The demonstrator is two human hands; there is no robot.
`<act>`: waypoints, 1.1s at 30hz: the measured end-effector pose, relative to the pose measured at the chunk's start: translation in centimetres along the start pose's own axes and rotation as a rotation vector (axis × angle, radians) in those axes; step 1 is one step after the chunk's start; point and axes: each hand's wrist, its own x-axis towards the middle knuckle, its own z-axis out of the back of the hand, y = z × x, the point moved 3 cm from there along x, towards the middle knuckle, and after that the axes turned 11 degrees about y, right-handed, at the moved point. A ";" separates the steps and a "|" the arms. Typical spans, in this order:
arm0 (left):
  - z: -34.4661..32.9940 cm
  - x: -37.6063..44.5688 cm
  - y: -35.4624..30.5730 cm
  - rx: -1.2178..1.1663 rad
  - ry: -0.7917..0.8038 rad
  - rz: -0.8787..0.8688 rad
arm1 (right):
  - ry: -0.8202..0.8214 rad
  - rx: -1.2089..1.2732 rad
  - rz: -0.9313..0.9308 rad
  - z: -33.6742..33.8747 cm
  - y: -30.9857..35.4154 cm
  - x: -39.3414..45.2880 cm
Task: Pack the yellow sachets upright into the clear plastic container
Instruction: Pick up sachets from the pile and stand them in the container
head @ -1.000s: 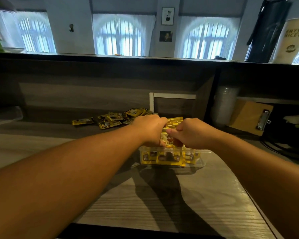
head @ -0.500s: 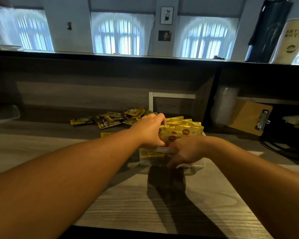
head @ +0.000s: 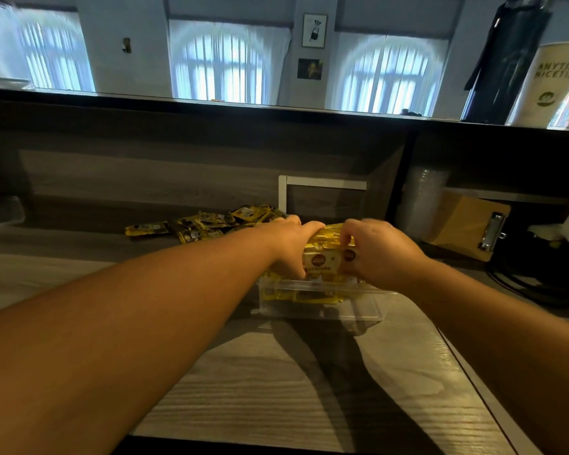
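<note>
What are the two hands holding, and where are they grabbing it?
Both hold one bunch of yellow foil sachets standing in the clear plastic container. The left hand grips its left end, the right hand its right end.

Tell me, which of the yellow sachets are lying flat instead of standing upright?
The loose sachets scattered on the counter, left of the left hand. They lie flat, while the bunch held by both hands stands upright in the clear container.
</note>
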 end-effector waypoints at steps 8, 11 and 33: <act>-0.7 -0.3 -0.6 0.175 0.008 0.011 | 0.284 -0.221 -0.110 -1.6 -0.5 3.7; -1.3 -0.6 -0.7 0.184 0.037 0.011 | 0.275 -0.214 -0.097 -2.3 0.0 3.7; -0.7 0.1 0.4 0.070 -0.058 -0.034 | 0.205 -0.063 -0.039 -1.4 -0.9 3.7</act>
